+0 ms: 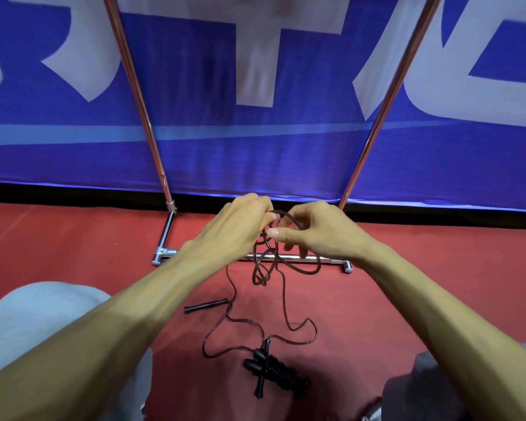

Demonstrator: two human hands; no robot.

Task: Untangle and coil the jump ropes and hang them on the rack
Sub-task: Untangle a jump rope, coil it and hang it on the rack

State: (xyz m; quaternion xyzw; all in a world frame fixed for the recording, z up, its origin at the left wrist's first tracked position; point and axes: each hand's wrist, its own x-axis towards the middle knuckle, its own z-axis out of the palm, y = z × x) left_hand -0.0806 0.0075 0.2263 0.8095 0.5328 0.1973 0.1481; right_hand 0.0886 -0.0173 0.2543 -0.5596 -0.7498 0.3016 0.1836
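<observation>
A thin dark jump rope (266, 268) hangs in tangled loops between my hands, above the red floor. My left hand (240, 226) grips the top of the loops with curled fingers. My right hand (310, 232) pinches a loop of the same rope beside it. The rope trails down to the floor, where one black handle (205, 305) lies loose. A second rope, coiled into a tight black bundle (274, 370) with its handles crossed, lies on the floor nearer to me. The metal rack (289, 258) stands just behind my hands.
The rack's two slanted poles (140, 95) (386, 95) rise in front of a blue banner (255, 147) with white lettering. Its base bar and feet rest on the red floor (73, 238). My knees in grey trousers (43, 317) fill the lower corners.
</observation>
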